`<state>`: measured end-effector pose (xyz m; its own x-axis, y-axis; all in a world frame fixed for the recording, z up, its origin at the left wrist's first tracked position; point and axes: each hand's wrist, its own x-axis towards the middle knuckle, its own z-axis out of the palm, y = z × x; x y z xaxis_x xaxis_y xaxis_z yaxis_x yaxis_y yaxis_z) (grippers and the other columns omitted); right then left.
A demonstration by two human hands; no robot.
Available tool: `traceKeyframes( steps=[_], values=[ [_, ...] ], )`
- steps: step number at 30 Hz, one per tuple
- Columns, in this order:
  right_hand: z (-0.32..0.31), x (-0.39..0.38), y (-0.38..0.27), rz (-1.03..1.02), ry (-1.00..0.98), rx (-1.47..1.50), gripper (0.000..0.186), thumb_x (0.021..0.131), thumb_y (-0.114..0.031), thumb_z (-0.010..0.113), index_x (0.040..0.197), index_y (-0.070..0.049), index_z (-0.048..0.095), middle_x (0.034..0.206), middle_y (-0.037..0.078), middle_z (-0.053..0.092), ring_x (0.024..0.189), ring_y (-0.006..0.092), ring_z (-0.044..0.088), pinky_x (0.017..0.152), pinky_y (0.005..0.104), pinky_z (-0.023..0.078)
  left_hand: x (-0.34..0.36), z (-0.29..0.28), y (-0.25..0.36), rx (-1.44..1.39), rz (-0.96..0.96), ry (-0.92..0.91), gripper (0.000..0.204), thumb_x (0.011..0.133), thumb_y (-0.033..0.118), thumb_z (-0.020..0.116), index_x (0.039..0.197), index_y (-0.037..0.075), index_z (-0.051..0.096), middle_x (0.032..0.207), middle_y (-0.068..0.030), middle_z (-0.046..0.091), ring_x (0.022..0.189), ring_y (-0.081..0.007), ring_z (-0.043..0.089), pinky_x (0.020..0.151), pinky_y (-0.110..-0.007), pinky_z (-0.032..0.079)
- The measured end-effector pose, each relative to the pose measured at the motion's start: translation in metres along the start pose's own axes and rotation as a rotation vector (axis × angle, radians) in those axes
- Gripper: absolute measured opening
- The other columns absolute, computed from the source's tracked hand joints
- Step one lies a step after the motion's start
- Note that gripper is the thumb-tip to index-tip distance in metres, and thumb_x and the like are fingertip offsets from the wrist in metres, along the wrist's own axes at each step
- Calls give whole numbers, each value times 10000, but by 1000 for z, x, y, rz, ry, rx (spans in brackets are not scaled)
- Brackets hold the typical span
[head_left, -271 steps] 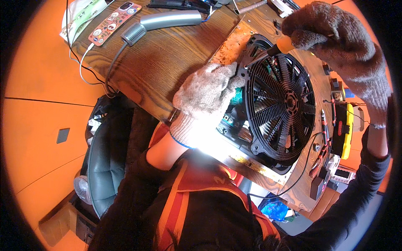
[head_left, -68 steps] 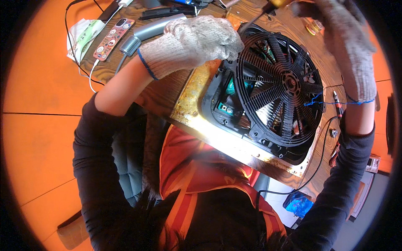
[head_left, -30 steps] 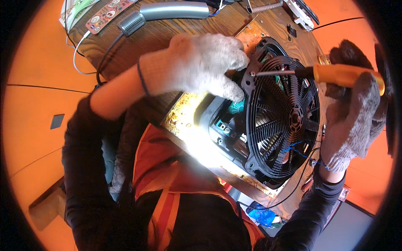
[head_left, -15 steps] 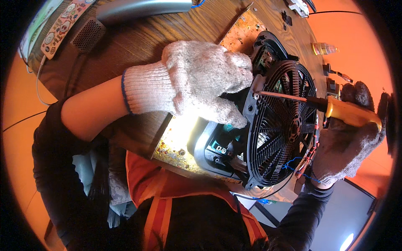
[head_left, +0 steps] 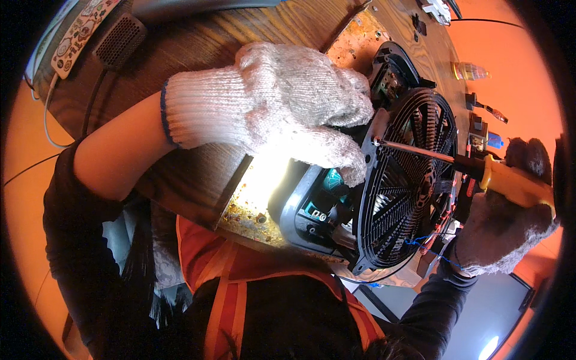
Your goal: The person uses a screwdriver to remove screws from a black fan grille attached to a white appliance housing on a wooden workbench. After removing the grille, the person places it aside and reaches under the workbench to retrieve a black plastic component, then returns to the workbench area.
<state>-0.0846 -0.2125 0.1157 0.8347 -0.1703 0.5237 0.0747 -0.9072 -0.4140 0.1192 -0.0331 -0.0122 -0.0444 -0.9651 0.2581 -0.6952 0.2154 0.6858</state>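
My left hand (head_left: 291,108), in a pale knitted glove, is closed on the upper left side of the black round fan (head_left: 402,198), thumb by its mounting bracket. My right hand (head_left: 507,231), in a shadowed grey glove, grips a yellow-handled screwdriver (head_left: 519,183) held nearly level, its tip on a screw (head_left: 376,141) in that bracket. The fan is tilted over a black housing (head_left: 294,216) with a teal part (head_left: 335,182) and metal pieces inside. Beneath lies a rusty, brightly lit plate (head_left: 240,207).
A wooden table (head_left: 192,180) carries a silver tube (head_left: 198,7), a sticker-covered slim object (head_left: 78,36) with a white cable, and a perforated grey piece (head_left: 120,39). Behind the fan stand a clear bottle (head_left: 471,71) and small tools. A thin black cable runs below the fan.
Since nine seconds ago the screwdriver has swung down to nearly level, and my right hand sits lower. In the last half second both hands and the fan appear shifted slightly right in view.
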Motion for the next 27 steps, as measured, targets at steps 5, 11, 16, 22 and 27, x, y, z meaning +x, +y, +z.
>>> traceKeyframes(
  steps=[5, 11, 16, 22, 27],
  values=[
    [0, 7, -9, 153, 103, 333, 579, 961, -365, 561, 1357, 36, 432, 1245, 245, 593, 1102, 307, 640, 885, 386, 564, -1, 0, 1, -19, -22, -11, 466, 814, 536, 630, 910, 82, 672, 933, -141, 613, 867, -338, 633, 743, -429, 490],
    [-14, 18, -13, 59, 106, 28, 558, 956, -344, 570, 1347, 32, 442, 1222, 237, 600, 1074, 297, 640, 861, 374, 558, -3, -3, 1, -37, -42, -59, 415, 892, 518, 528, 950, 161, 732, 973, -134, 641, 905, -328, 647, 806, -426, 497],
    [-49, 43, -7, 1, -6, -374, 541, 952, -327, 577, 1339, 29, 450, 1204, 231, 606, 1050, 289, 640, 842, 364, 553, -2, 2, -1, 6, -11, 14, 501, 792, 532, 663, 897, 42, 652, 913, -144, 617, 866, -339, 640, 732, -420, 504],
    [-66, 60, -7, 7, -216, -522, 521, 947, -307, 586, 1329, 24, 460, 1181, 223, 613, 1022, 280, 640, 819, 351, 547, -3, 3, 0, -21, -40, -20, 444, 888, 543, 542, 953, 141, 718, 1009, -117, 635, 911, -310, 650, 805, -419, 501],
    [-65, 65, -10, 21, -296, -553, 505, 943, -290, 593, 1321, 21, 469, 1162, 216, 618, 999, 272, 640, 799, 341, 542, -4, 3, 2, -24, -22, 20, 477, 824, 510, 622, 915, 43, 657, 935, -153, 609, 876, -346, 635, 740, -430, 495]
  ],
)
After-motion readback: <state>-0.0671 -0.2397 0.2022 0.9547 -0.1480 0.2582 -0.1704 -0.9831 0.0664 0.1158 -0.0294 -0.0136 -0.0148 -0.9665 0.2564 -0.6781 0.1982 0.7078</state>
